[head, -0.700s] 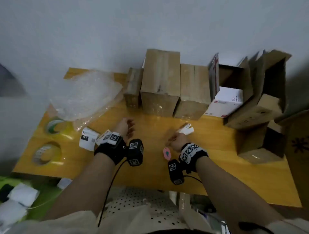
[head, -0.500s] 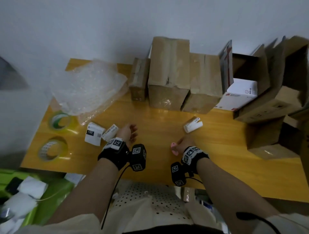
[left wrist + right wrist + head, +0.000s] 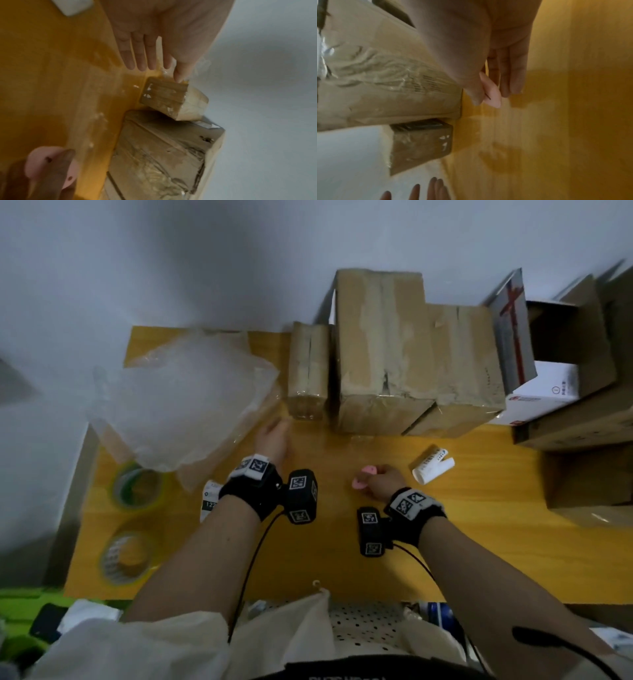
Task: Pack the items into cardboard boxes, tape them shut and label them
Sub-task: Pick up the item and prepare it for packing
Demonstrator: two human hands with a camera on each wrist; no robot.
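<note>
My left hand reaches forward over the yellow table, its fingers straight and held together. Its thumb tip is just short of the near end of a small taped cardboard box. It holds nothing. My right hand hovers low over the table's middle and pinches a small pink plastic piece between thumb and fingers. A tall taped box and a lower taped box stand to the right of the small one.
Bubble wrap lies at the back left, with two tape rolls and white labels near the left edge. A white tube lies right of my right hand. Open cartons with a white box crowd the right side.
My left hand has moved forward from beside the labels to the near end of the small taped box. My right hand stays mid-table with the pink piece.
</note>
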